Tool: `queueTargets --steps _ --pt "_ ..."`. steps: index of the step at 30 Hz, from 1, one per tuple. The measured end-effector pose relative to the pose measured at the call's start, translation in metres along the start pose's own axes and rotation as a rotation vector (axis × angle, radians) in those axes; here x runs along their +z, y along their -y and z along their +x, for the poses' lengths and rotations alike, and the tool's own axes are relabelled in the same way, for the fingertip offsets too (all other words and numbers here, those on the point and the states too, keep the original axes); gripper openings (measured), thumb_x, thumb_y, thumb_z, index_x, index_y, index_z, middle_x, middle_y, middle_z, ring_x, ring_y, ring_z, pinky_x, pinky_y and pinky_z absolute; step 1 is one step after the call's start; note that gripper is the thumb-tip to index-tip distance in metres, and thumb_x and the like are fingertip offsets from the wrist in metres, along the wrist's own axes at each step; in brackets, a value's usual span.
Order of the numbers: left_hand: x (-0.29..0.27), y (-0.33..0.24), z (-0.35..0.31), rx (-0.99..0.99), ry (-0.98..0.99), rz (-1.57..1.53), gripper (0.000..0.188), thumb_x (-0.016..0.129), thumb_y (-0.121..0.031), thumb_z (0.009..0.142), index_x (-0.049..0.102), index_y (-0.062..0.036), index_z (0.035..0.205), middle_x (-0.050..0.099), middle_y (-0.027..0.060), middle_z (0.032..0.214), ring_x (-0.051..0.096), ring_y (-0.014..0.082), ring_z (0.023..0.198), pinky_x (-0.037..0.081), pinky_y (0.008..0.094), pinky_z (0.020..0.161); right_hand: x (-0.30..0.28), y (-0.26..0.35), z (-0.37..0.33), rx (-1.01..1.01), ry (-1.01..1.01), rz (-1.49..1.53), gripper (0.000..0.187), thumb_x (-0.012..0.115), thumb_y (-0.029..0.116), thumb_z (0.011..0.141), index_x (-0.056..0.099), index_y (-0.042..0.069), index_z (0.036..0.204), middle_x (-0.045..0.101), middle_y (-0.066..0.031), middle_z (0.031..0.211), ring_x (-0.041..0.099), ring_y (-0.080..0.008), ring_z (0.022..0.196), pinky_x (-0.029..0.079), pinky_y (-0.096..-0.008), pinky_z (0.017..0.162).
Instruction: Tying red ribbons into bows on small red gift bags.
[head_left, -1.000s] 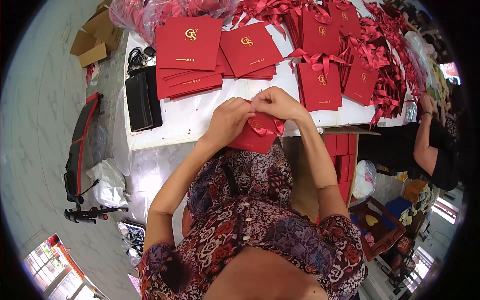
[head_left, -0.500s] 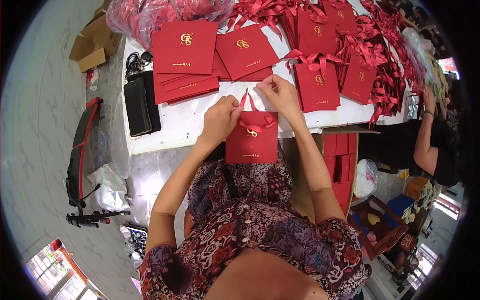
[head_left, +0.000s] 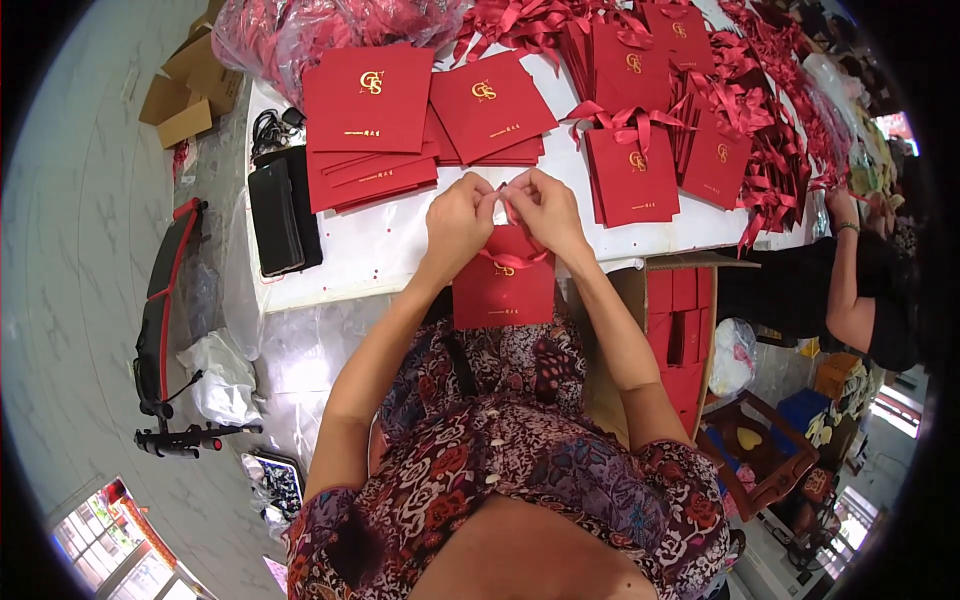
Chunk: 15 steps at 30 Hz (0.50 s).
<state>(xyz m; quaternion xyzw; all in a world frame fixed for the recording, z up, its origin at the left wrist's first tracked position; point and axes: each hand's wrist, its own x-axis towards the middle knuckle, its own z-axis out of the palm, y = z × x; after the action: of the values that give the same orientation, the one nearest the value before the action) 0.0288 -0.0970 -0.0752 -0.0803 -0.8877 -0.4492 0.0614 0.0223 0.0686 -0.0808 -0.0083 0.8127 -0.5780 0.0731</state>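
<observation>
A small red paper gift bag with gold print hangs at the table's near edge, in front of my lap. Above its top, my left hand and my right hand meet, each with fingers pinched on the bag's red ribbon. Part of that ribbon also lies across the bag's upper front; its ends are mostly covered by my fingers. Just beyond my hands lie a stack of flat red bags on the left and a smaller pile of them beside it.
Ribboned red bags stand in rows at the right of the white table. A black phone lies at the left. Below the table's right side is a cardboard box of red bags. Another person's arm reaches in at the far right.
My hands have come together above the bag. The right hand moved down and left, the left hand slightly up and right; the ribbon ends are now between them.
</observation>
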Motion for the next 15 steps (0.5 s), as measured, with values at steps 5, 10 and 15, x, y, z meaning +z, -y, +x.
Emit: queueTargets --steps 5,10,15 --pt "0.0 -0.008 -0.004 0.003 -0.011 -0.129 0.008 0.067 -0.011 0.088 0.064 -0.0035 0.088 0.061 0.0062 0.066 0.055 0.0163 0.053 0.043 0.0296 0.053 -0.003 -0.006 0.002 0.075 0.1 0.373 0.015 0.067 0.012 0.093 0.066 -0.003 0.096 0.066 -0.0043 0.077 0.06 -0.0081 0.067 0.048 -0.023 0.061" --pt "-0.008 -0.003 -0.016 0.104 -0.046 -0.111 0.016 0.069 -0.01 0.087 0.066 -0.0028 0.101 0.066 0.0101 0.088 0.064 0.0254 0.088 0.049 0.036 0.077 -0.005 0.006 -0.005 0.118 0.133 0.466 0.014 0.061 0.011 0.098 0.063 -0.002 0.102 0.065 -0.0034 0.084 0.059 -0.0063 0.071 0.048 -0.0205 0.064" --pt "-0.032 -0.011 -0.038 0.099 -0.109 -0.083 0.046 0.068 -0.011 0.092 0.052 -0.0009 0.133 0.069 0.0131 0.098 0.065 0.0226 0.1 0.05 0.033 0.087 -0.037 0.013 -0.003 0.051 0.007 0.5 0.015 0.057 0.015 0.101 0.059 0.003 0.109 0.065 -0.0027 0.087 0.068 -0.0108 0.077 0.05 -0.0208 0.063"
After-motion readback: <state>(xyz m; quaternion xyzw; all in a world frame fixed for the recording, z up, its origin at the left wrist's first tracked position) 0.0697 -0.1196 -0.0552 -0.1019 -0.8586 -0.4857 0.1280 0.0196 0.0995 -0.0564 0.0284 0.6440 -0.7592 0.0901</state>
